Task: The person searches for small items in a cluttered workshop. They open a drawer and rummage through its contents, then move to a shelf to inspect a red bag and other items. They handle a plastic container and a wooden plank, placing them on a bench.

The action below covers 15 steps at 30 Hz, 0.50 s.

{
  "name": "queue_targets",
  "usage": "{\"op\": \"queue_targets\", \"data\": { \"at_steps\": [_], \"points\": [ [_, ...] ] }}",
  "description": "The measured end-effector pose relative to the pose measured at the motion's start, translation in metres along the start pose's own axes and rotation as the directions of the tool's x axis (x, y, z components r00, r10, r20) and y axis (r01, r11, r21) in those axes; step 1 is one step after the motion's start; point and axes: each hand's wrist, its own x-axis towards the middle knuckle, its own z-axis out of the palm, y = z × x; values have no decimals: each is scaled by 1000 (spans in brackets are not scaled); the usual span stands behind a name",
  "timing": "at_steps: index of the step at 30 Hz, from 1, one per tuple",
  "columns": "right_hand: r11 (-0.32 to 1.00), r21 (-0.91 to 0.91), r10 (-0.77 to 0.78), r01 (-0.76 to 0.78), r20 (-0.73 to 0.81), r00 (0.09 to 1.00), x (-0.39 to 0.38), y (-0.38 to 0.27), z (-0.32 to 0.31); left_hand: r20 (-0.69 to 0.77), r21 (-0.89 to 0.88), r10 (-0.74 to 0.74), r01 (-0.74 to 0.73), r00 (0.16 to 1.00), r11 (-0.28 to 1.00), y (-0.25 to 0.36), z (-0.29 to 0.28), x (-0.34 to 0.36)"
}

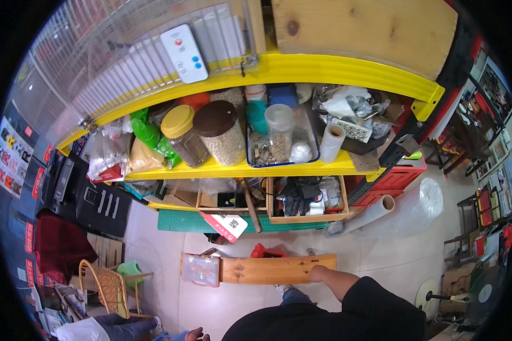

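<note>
At the lower edge, left of my black-clad torso, only the fingers of my left hand (197,335) show. They look curled, next to a light blue thing (179,336) that the frame cuts off; what they hold is hidden. My right arm reaches out from a black sleeve, and my right hand (320,274) is over the right end of a wooden bench (267,270). Its fingers cannot be made out, nor whether it touches the wood. A clear plastic case (201,269) lies on the bench's left end. Behind the bench is a red object (265,250).
Ahead stands a yellow-edged shelf (210,170) with jars (219,133), bags and a tray (310,162). Below are wooden drawers (347,199), a green mat (176,221) and a plastic film roll (375,213). A wicker chair (105,287) and a seated person (91,329) are at left; a fan (483,292) at right.
</note>
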Motion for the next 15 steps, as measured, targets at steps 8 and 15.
{"op": "queue_targets", "data": {
  "at_steps": [8,15],
  "points": [
    [993,-54,-103,101,-25,994,-22,16,-43,30,20,59,-59,998,998,16,4,18],
    [991,134,5,19,-178,984,20,13,-31,27,58,153,-154,988,986,31,5,25]
  ]
}}
